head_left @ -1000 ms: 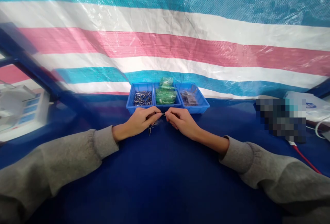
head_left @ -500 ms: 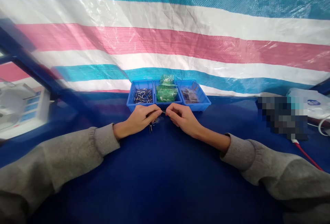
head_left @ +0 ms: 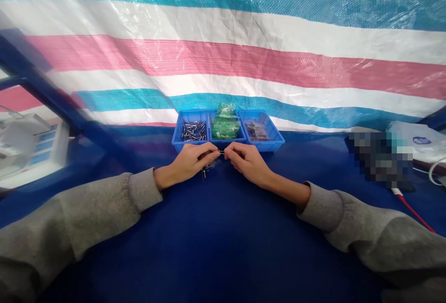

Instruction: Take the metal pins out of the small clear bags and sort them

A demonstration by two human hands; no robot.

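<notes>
My left hand (head_left: 191,162) and my right hand (head_left: 250,161) meet just in front of three blue bins, fingertips pinched a small gap apart. Between them runs a thin light-coloured piece (head_left: 222,153), its ends hidden in the fingers; what exactly it is stays too small to tell. Small metal parts (head_left: 204,173) lie on the table below my left hand, partly covered by it. The left bin (head_left: 177,144) holds many metal pins, the middle bin (head_left: 228,142) green plastic packets (head_left: 225,127), and the right bin (head_left: 272,146) clear bags with small parts (head_left: 257,131).
Blue table (head_left: 223,238) under both arms. At the far left stands a white machine (head_left: 52,154). On the right are a blurred dark object (head_left: 381,159), a red cable (head_left: 416,212) and a white plastic bag (head_left: 428,140). A striped sheet (head_left: 223,56) hangs behind the bins.
The view has shifted slightly. More of the thin piece shows near my left fingertips; both hands keep their pinch in nearly the same place.
</notes>
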